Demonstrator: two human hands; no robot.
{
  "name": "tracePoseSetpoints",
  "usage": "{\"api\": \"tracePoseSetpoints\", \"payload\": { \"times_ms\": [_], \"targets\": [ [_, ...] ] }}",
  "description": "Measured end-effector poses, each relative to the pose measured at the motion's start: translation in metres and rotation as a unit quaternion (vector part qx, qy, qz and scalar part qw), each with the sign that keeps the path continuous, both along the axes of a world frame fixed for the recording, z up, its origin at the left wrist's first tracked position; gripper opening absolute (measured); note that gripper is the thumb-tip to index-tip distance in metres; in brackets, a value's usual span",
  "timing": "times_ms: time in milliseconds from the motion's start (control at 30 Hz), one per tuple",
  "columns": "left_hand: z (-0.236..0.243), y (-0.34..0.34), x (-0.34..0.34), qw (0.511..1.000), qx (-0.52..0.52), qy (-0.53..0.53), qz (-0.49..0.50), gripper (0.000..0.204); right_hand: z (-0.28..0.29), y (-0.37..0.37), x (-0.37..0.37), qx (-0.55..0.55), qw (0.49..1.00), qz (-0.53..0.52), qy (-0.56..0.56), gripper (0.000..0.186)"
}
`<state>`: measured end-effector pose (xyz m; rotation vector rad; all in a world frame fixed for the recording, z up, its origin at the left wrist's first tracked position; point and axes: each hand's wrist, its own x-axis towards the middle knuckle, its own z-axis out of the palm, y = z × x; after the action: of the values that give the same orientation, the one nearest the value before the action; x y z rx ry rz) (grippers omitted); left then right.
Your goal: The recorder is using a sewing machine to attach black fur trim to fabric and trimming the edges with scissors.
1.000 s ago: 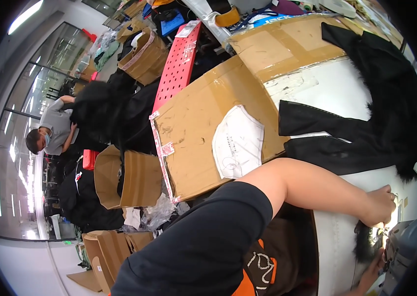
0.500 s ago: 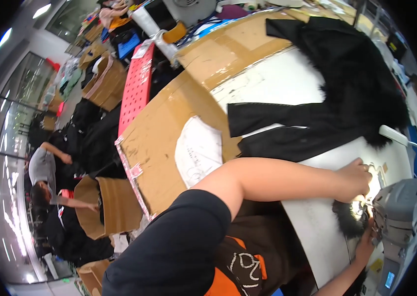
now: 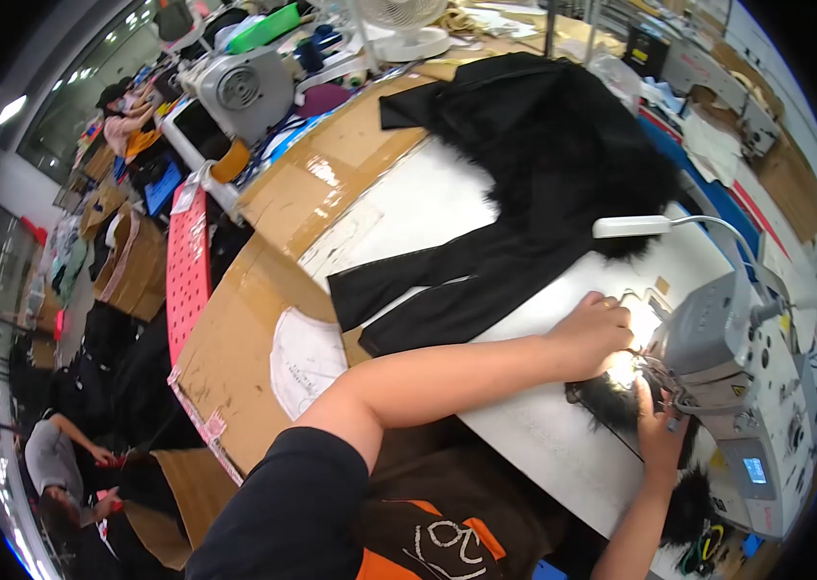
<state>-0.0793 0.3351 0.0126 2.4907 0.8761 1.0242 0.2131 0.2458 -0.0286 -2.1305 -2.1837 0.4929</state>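
Note:
My left hand (image 3: 594, 336) is curled beside the lit needle area of a grey sewing machine (image 3: 713, 338); what its fingers hold, if anything, is too glared to make out. My right hand (image 3: 658, 435) grips a dark fur piece (image 3: 602, 406) at the machine's front, thumb up near the needle. The fur piece lies partly under the presser area, which is hidden by glare and fingers. A black garment with fur trim (image 3: 553, 174) is spread on the white tabletop (image 3: 534, 435) behind my hands. A white lamp (image 3: 629, 228) arches over the table.
Cardboard sheets (image 3: 225, 338) carry a white paper pattern (image 3: 302, 372), beside a pink perforated panel (image 3: 186, 271). Cardboard boxes (image 3: 133, 271) and black fabric piles stand at left. A co-worker in grey (image 3: 51, 454) bends at lower left; another person (image 3: 123, 130) works farther back, near fans (image 3: 239, 92).
The view has swung right and upward, showing more of the machine and back benches. My right hand has risen more fully into view. The co-worker's hands have moved among the piles.

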Motion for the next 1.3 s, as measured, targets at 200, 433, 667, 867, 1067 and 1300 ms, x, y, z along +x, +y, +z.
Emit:
{"api": "tracePoseSetpoints", "payload": {
  "times_ms": [200,433,667,867,1067,1300],
  "targets": [
    [0.001,-0.004,-0.001,0.999,-0.004,0.010,0.039,0.013,0.062,-0.005,-0.069,0.016,0.987,-0.113,0.111,0.053],
    [0.032,-0.011,-0.038,0.978,-0.072,0.012,-0.193,0.017,0.093,-0.027,-0.088,0.157,0.958,0.128,0.205,0.019],
    [0.029,-0.004,-0.039,0.970,-0.103,0.036,-0.215,0.019,0.100,-0.022,-0.085,0.143,0.953,0.149,0.222,0.023],
    [0.029,-0.012,-0.039,0.972,-0.121,0.042,-0.197,0.018,0.106,-0.033,-0.102,0.175,0.963,0.155,0.136,0.039],
    [0.041,-0.034,-0.052,0.965,-0.189,-0.016,-0.180,0.019,0.092,-0.028,-0.097,0.243,0.935,0.187,0.181,0.029],
    [0.040,-0.038,-0.051,0.979,-0.176,0.020,-0.104,0.012,0.088,-0.013,-0.088,0.214,0.927,0.170,0.256,0.017]
  ]
}}
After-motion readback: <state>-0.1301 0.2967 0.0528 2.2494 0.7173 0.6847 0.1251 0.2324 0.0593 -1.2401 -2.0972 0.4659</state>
